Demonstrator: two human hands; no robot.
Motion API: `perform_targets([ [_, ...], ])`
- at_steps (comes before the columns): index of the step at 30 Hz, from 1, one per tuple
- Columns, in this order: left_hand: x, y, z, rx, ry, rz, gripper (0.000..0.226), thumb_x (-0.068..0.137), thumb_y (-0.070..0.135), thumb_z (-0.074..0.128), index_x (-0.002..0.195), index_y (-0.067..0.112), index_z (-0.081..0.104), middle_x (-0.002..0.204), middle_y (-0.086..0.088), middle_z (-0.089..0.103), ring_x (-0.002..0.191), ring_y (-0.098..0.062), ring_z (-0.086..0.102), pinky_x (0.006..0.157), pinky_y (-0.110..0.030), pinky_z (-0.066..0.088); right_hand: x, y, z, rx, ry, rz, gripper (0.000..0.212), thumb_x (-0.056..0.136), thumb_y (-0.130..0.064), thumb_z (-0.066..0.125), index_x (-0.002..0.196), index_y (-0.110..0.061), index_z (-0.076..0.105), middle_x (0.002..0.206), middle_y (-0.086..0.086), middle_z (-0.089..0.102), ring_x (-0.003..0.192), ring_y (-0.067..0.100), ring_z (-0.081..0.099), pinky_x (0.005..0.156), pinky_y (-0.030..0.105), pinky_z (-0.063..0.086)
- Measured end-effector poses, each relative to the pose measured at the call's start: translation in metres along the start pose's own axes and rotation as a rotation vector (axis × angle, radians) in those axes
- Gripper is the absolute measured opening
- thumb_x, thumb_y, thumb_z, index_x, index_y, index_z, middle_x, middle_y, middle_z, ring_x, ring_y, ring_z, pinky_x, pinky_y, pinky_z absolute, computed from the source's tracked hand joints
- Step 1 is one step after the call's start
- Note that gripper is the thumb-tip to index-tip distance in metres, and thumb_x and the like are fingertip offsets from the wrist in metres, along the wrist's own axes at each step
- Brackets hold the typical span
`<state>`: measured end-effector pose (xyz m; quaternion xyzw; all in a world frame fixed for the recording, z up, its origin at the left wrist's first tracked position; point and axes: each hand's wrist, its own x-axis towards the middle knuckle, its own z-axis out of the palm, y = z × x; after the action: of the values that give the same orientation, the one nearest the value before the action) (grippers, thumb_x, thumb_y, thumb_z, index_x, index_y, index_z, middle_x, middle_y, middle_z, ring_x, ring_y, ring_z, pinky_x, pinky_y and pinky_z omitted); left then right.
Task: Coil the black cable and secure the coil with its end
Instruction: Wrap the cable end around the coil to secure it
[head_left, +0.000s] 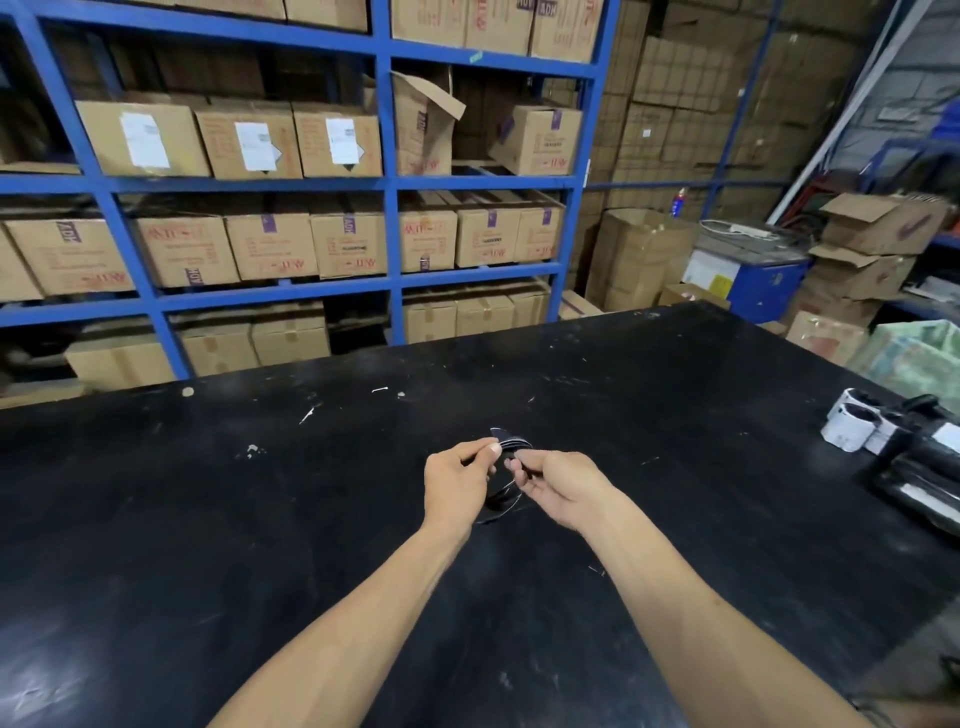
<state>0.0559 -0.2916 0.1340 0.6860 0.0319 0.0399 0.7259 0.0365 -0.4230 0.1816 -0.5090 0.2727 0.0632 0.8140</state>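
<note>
Both grips pinching black cable (506, 493) coil — left hand (457, 480), right hand (558, 486) — above black table (675, 415)

cable (503, 500): I see it black, thin, with small grey shine on the loops.
table (311, 519): black top, I see many white scratches and pale specks on it.
shelving rack (387, 182): strong blue frame.
cardboard boxes (270, 249): brown, with red print and purple tape strips; I see white paper labels on some upper ones.
rolls (852, 423): white outside, dark inside.
packets (919, 478): black, glossy, one with a white stripe.
</note>
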Motion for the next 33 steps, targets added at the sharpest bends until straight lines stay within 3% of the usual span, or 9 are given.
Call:
perform_targets([
  [4, 0.003, 0.005, -0.005, 0.011, 0.029, 0.023, 0.019, 0.089, 0.017, 0.073, 0.078, 0.032, 0.08, 0.062, 0.006, 0.07, 0.059, -0.005, 0.059, 0.069, -0.031, 0.053, -0.001, -0.004, -0.002, -0.241, -0.003, -0.15, 0.026, 0.081, 0.02, 0.067, 0.104, 0.031, 0.061, 0.083, 0.025, 0.068, 0.083, 0.021, 0.068, 0.094, 0.045, 0.06],
  [5, 0.003, 0.007, -0.005, 0.017, 0.031, 0.031, 0.019, 0.089, 0.017, 0.073, 0.079, 0.032, 0.08, 0.062, 0.007, 0.07, 0.059, -0.006, 0.059, 0.07, -0.032, 0.054, -0.003, -0.003, 0.0, -0.407, 0.05, -0.251, 0.031, 0.078, 0.016, 0.067, 0.106, 0.03, 0.061, 0.086, 0.002, 0.054, 0.087, 0.019, 0.068, 0.1, 0.049, 0.056],
  [6, 0.003, 0.009, -0.004, 0.026, 0.031, 0.041, 0.018, 0.088, 0.018, 0.073, 0.08, 0.031, 0.081, 0.063, 0.008, 0.071, 0.06, -0.005, 0.06, 0.071, -0.033, 0.054, -0.006, -0.002, 0.003, -0.609, 0.117, -0.377, 0.026, 0.079, 0.009, 0.068, 0.102, 0.022, 0.068, 0.109, 0.043, 0.056, 0.09, 0.019, 0.073, 0.099, 0.046, 0.057],
  [8, 0.004, 0.012, -0.005, 0.057, 0.026, 0.068, 0.013, 0.088, 0.018, 0.072, 0.086, 0.026, 0.082, 0.066, 0.01, 0.072, 0.063, -0.003, 0.063, 0.074, -0.03, 0.055, -0.015, -0.002, 0.006, -1.008, 0.179, -0.625, 0.014, 0.089, -0.007, 0.067, 0.091, -0.002, 0.08, 0.082, 0.016, 0.079, 0.086, 0.026, 0.077, 0.084, 0.038, 0.061],
  [11, 0.004, 0.014, -0.012, 0.149, 0.005, 0.132, 0.012, 0.09, 0.018, 0.072, 0.095, 0.021, 0.082, 0.083, 0.012, 0.078, 0.077, 0.003, 0.068, 0.078, -0.016, 0.051, -0.019, -0.001, 0.007, -1.473, 0.1, -0.911, 0.025, 0.105, -0.022, 0.056, 0.109, -0.007, 0.076, 0.097, 0.012, 0.075, 0.09, 0.032, 0.071, 0.081, 0.04, 0.054],
  [16, -0.005, 0.016, -0.022, 0.229, -0.101, 0.285, 0.018, 0.092, 0.006, 0.068, 0.094, 0.017, 0.081, 0.093, 0.014, 0.078, 0.091, 0.005, 0.069, 0.08, -0.005, 0.046, -0.017, -0.014, -0.002, -1.742, -0.057, -1.087, 0.034, 0.111, -0.027, 0.045, 0.133, -0.008, 0.061, 0.121, 0.011, 0.062, 0.097, 0.034, 0.068, 0.086, 0.041, 0.052],
  [25, 0.005, 0.038, -0.039, 0.223, -0.267, 0.284, 0.013, 0.089, 0.01, 0.073, 0.095, 0.018, 0.081, 0.091, 0.009, 0.079, 0.084, -0.002, 0.07, 0.081, -0.016, 0.051, -0.014, -0.041, -0.001, -1.484, -0.197, -0.986, 0.013, 0.104, -0.02, 0.06, 0.106, -0.014, 0.072, 0.135, 0.001, 0.063, 0.114, 0.021, 0.065, 0.1, 0.043, 0.05],
  [29, 0.009, 0.048, -0.044, 0.215, -0.333, 0.304, 0.013, 0.09, 0.008, 0.072, 0.095, 0.016, 0.081, 0.091, 0.002, 0.08, 0.079, -0.005, 0.068, 0.079, -0.019, 0.053, -0.015, -0.056, 0.003, -1.313, -0.261, -0.837, 0.011, 0.095, -0.026, 0.075, 0.096, -0.036, 0.069, 0.093, -0.013, 0.073, 0.083, 0.003, 0.069, 0.075, 0.025, 0.054],
  [33, 0.011, 0.056, -0.042, 0.211, -0.349, 0.286, 0.012, 0.089, 0.009, 0.074, 0.095, 0.016, 0.082, 0.082, 0.004, 0.079, 0.071, -0.001, 0.064, 0.072, -0.014, 0.049, -0.017, -0.056, 0.007, -1.286, -0.24, -0.877, 0.033, 0.097, -0.016, 0.071, 0.109, -0.037, 0.048, 0.086, -0.008, 0.068, 0.074, 0.006, 0.066, 0.061, 0.018, 0.049],
])
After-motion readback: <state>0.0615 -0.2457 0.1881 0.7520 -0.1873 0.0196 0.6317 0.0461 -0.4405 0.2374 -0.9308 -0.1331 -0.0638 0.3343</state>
